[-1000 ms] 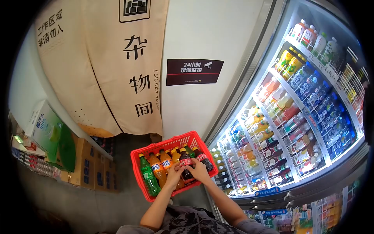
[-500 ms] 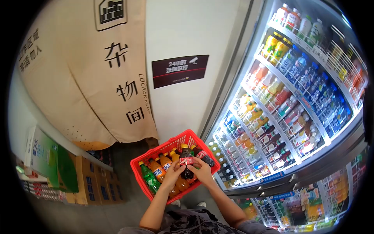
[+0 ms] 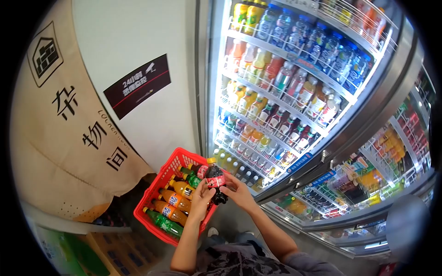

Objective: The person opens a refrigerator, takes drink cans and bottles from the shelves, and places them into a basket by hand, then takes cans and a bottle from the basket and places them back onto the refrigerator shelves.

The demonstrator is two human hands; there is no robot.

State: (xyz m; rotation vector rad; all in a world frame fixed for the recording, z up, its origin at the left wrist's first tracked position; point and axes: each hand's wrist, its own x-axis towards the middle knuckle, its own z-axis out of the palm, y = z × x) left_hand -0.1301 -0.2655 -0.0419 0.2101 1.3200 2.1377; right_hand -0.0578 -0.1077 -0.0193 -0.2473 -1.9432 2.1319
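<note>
Between my two hands is a dark cola bottle (image 3: 215,181) with a red label and a yellow cap, held upright over the right edge of a red basket (image 3: 146,198). My left hand (image 3: 201,197) grips its left side, and my right hand (image 3: 235,191) has its fingers round the right side. Inside the basket lie a green bottle (image 3: 164,223), several orange soda bottles (image 3: 174,198) and, partly hidden near the top, another green bottle (image 3: 191,178) and a red-labelled bottle.
A lit glass-door fridge (image 3: 352,99) full of drinks stands on the right, with another fridge (image 3: 368,184) beyond it. A beige curtain (image 3: 46,138) hangs at the left. Cardboard boxes (image 3: 119,253) are at the lower left. A dark sign (image 3: 138,86) is on the wall.
The view has swung right toward the fridges. Both hands have lifted the cola bottle from among the other bottles to the basket's right edge.
</note>
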